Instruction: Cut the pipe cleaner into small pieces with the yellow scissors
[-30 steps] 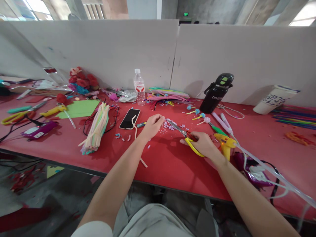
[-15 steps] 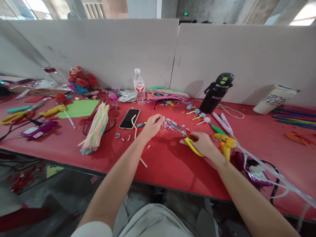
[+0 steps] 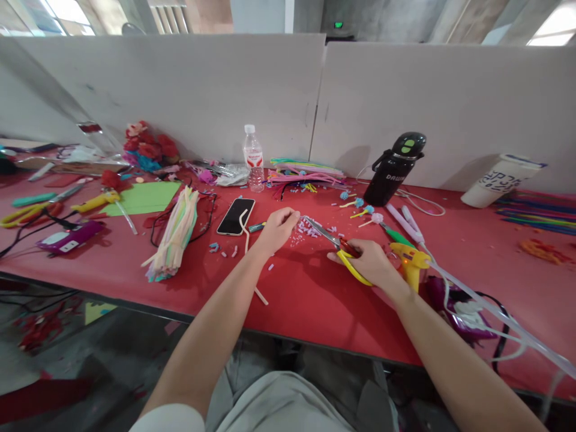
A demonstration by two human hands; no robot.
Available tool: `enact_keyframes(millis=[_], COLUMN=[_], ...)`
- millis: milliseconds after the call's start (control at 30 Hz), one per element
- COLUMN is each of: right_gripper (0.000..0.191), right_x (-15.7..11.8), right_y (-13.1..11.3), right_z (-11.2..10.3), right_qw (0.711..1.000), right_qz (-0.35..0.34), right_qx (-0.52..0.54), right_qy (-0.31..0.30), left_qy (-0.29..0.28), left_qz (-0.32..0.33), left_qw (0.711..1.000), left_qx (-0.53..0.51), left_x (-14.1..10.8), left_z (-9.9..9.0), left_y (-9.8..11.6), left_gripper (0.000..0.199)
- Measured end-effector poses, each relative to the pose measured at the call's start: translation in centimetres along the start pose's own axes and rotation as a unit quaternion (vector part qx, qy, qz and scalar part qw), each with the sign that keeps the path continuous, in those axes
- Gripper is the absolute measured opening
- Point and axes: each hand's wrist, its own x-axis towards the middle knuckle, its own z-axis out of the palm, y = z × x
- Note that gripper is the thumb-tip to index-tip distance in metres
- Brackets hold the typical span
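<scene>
My right hand point(image 3: 366, 258) is wrapped round the handles of a pair of scissors point(image 3: 327, 233), which have a yellow loop. Their blades point left, towards my left hand point(image 3: 279, 227). Its fingertips are pinched close to the blade tips; whatever they hold is too small to make out. Beneath the blades lies a heap of short purple pipe cleaner pieces point(image 3: 309, 228). Under my left forearm runs a cream pipe cleaner point(image 3: 246, 234), partly hidden, its upper end over a phone point(image 3: 236, 216).
Left of the phone lies a bundle of pastel pipe cleaners point(image 3: 174, 237). Small pompom flowers point(image 3: 369, 210) and a black flask point(image 3: 393, 171) stand beyond my right hand. A yellow glue gun point(image 3: 411, 261) is beside my right wrist. A plastic bottle point(image 3: 254, 159) stands near the partition.
Almost nothing differs. Both hands and the scissors keep their places over the purple pieces.
</scene>
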Motion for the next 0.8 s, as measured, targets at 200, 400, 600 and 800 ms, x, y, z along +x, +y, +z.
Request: enact_keyframes(millis=[200,400,600,800], right_gripper=[0.058,0.057,0.055,0.055], right_x=[-0.02,0.14,0.17,0.04], right_y=[-0.05,0.14,0.46,0.06], right_z=[-0.05,0.00,0.17,-0.02], right_qw=[1.000,1.000,1.000,1.000], right_qz=[0.005,0.000,-0.002,0.004], right_qx=[0.003,-0.003,-0.006,-0.010], right_qy=[-0.009,-0.014,0.005,-0.002], left_qy=[-0.003,-0.006,-0.009,-0.011], left_qz=[0.009,0.012,0.001,-0.007], left_qw=[1.000,1.000,1.000,1.000], left_qx=[0.006,0.015,0.019,0.012], left_x=[-0.11,-0.10,-0.07,-0.15], left_z=[0.02,0.16,0.23,0.17], left_y=[0.14,-0.13,-0.10,0.00], left_gripper=[0.033,0.034,0.035,0.038])
